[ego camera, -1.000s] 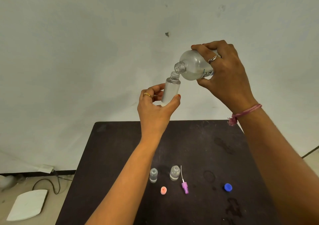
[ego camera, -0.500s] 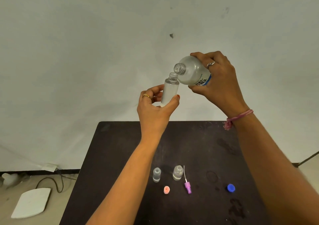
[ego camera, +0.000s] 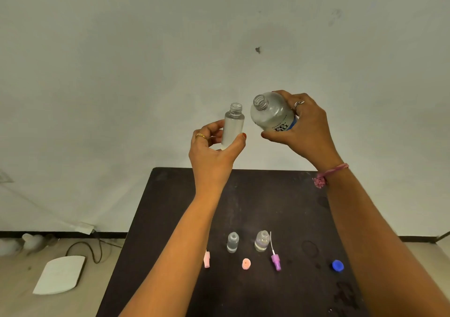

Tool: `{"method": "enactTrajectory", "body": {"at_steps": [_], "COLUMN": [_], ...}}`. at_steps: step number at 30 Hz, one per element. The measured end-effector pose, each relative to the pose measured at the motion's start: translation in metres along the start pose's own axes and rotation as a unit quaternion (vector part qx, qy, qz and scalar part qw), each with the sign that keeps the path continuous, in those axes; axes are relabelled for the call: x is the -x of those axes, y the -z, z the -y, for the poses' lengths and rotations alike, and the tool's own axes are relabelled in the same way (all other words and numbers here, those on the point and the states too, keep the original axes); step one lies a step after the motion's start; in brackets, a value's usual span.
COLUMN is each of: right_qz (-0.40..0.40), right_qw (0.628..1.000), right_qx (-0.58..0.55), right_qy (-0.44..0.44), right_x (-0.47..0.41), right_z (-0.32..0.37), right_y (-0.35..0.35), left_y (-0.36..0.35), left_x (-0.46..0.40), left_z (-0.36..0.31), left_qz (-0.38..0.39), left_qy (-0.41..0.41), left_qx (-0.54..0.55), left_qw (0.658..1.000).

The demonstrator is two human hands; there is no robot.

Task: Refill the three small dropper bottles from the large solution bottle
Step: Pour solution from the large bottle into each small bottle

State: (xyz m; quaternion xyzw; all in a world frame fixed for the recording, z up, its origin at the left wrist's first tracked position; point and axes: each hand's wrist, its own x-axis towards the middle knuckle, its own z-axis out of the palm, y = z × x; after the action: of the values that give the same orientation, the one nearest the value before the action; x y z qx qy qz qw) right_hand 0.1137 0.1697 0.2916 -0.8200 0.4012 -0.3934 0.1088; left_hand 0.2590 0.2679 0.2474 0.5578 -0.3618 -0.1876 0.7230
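Observation:
My left hand (ego camera: 213, 156) holds a small clear dropper bottle (ego camera: 233, 126) upright in the air, uncapped and nearly full of clear liquid. My right hand (ego camera: 305, 131) grips the large solution bottle (ego camera: 271, 113), tilted with its open mouth pointing up-left, just right of the small bottle and apart from it. Two more small open bottles stand on the dark table (ego camera: 267, 195): one left (ego camera: 232, 242), one right (ego camera: 262, 241). Near them lie a pink cap (ego camera: 246, 264), a pink nozzle (ego camera: 206, 259), a purple spray nozzle with tube (ego camera: 276, 262) and a blue cap (ego camera: 338, 265).
The table stands against a pale wall. On the floor at left lie a white flat device (ego camera: 59, 275) and a black cable (ego camera: 90, 251). Wet stains mark the table's right side.
The large bottle has tipped back and moved right, away from the small bottle's mouth; pouring has stopped. Both hands have come lower in view.

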Motion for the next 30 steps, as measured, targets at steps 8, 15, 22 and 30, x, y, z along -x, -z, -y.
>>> {"method": "enactTrajectory", "body": {"at_steps": [8,15,22,30], "right_qz": [0.028,0.028,0.026,0.044], "right_qw": [0.982,0.950,0.932,0.933], "right_qx": [-0.167,-0.262,-0.291,-0.274], "right_qy": [-0.082,-0.170,-0.216,-0.229], "right_x": [0.012,0.033,0.060,0.086], "right_z": [0.000,0.004,0.004,-0.002], "right_y": [-0.031,-0.058,-0.091,-0.123], "left_y": [0.033,0.064,0.100,0.127], "left_x": [0.001,0.008,0.016,0.026], "left_z": [0.024,0.058,0.100,0.152], "left_qz": [-0.010,-0.001,0.016,0.032], "left_qy": [0.019,0.051,0.086,0.140], "left_qx": [-0.019,-0.053,-0.096,-0.152], "left_qw": [1.000,0.997,0.992,0.978]}}
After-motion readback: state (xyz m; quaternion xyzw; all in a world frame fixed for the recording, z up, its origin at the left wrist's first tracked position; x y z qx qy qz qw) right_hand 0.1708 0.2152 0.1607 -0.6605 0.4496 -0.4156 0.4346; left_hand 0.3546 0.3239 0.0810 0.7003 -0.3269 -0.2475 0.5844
